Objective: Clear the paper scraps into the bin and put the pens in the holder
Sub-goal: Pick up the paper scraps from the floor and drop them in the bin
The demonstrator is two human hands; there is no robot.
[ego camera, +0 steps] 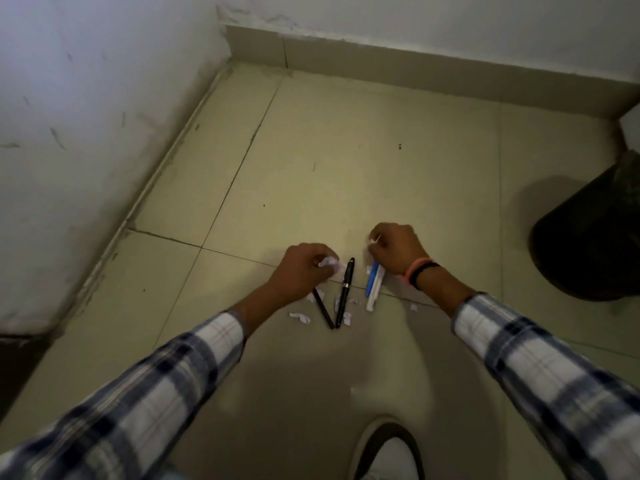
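On the tiled floor lie two black pens forming a V, and a blue and a white pen side by side to their right. Small white paper scraps are scattered around them. My left hand rests on the floor left of the pens, its fingers closed around crumpled white scraps. Just above the blue pen, my right hand pinches a small white scrap in its fingertips. A dark bin stands at the right edge.
White walls meet at the far left corner, with a skirting board along the back. My shoe shows at the bottom. A pen holder is not in view. One scrap lies alone right of the pens.
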